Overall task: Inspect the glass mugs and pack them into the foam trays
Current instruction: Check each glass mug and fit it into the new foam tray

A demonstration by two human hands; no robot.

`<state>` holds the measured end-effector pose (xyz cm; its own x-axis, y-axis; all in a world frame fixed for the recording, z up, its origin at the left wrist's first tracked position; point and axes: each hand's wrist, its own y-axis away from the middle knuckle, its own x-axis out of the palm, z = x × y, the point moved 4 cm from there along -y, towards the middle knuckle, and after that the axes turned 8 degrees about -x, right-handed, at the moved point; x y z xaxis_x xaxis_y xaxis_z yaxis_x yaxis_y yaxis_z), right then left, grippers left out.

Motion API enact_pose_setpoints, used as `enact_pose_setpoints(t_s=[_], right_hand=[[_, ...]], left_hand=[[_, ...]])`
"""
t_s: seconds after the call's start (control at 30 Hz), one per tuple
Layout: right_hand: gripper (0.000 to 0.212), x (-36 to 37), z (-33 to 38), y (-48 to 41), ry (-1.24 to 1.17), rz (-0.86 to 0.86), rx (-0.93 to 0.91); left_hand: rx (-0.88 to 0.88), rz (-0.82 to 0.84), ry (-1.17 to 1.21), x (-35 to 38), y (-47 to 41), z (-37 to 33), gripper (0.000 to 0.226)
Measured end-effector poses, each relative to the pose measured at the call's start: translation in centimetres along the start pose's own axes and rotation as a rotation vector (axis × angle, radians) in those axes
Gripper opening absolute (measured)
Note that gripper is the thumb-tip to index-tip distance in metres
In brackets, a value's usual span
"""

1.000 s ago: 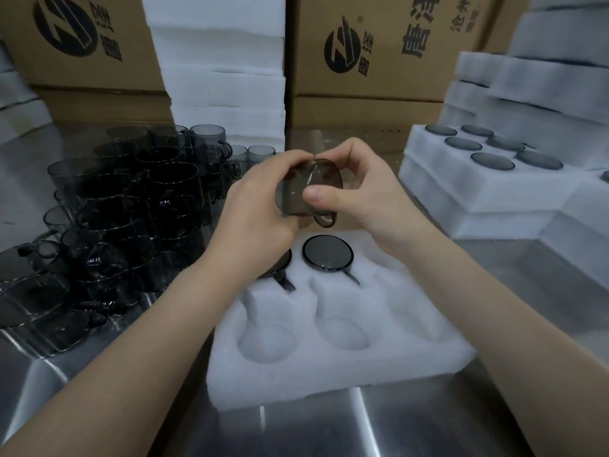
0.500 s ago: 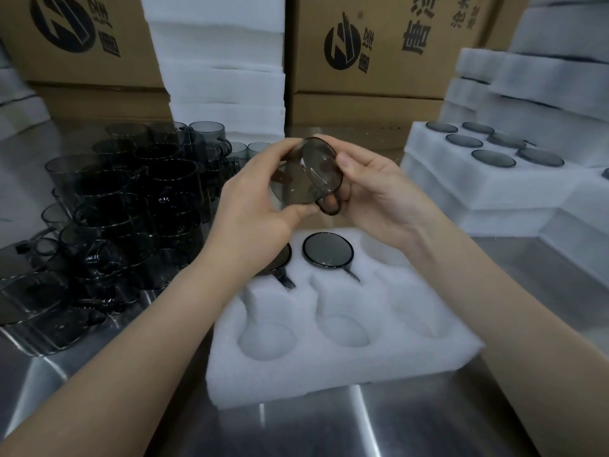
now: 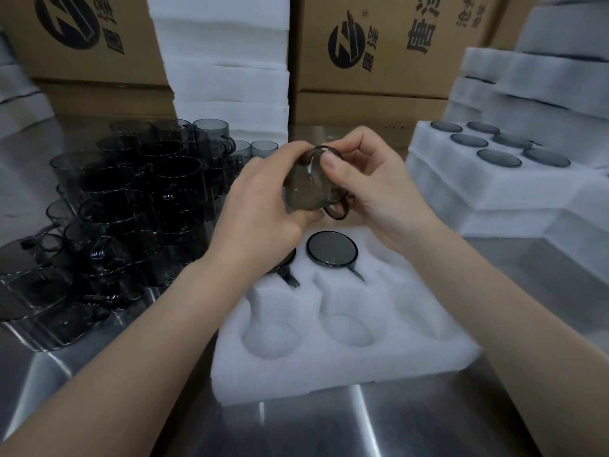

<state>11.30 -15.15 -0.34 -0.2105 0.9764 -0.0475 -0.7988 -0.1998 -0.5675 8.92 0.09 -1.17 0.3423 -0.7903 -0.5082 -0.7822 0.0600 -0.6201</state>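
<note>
A smoky grey glass mug (image 3: 308, 189) hangs tilted above the white foam tray (image 3: 333, 364), its handle low on the right. My left hand (image 3: 260, 209) grips its body from the left. My right hand (image 3: 365, 183) holds its round end, thumb on the glass. Two mugs sit upside down in the tray's back row: one (image 3: 332, 249) in plain sight, the other (image 3: 286, 262) mostly hidden under my left wrist. The tray's front pockets hold nothing.
A heap of stacked grey mugs (image 3: 131, 206) fills the steel table (image 3: 379, 427) at the left. A filled foam tray (image 3: 487, 179) stands at the right on more foam. Foam stacks (image 3: 224, 67) and cardboard boxes (image 3: 379, 44) line the back.
Both hands have turned the mug over between them; its round end now faces up and right, and my right thumb has come onto it. The hands stay above the tray.
</note>
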Motion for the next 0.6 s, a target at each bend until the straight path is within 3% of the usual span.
enact_pose_setpoints(t_s=[0.2, 0.33, 0.47, 0.6], right_hand=[[0.021, -0.1, -0.3, -0.1, -0.116, -0.058, 0.053], [0.014, -0.3, -0.5, -0.2, -0.228, -0.086, 0.119], [0.037, 0.3, -1.3, 0.2, 0.016, 0.119, 0.223], [0.042, 0.7, -0.9, 0.4, -0.021, 0.155, 0.209]], left_hand=[[-0.017, 0.009, 0.04, 0.1, 0.1, -0.4, 0.065], [-0.124, -0.123, 0.149, -0.5, 0.0, 0.3, 0.063], [-0.17, -0.163, 0.162, -0.8, 0.0, 0.5, 0.06], [-0.195, -0.096, 0.2, -0.6, -0.1, 0.4, 0.062]])
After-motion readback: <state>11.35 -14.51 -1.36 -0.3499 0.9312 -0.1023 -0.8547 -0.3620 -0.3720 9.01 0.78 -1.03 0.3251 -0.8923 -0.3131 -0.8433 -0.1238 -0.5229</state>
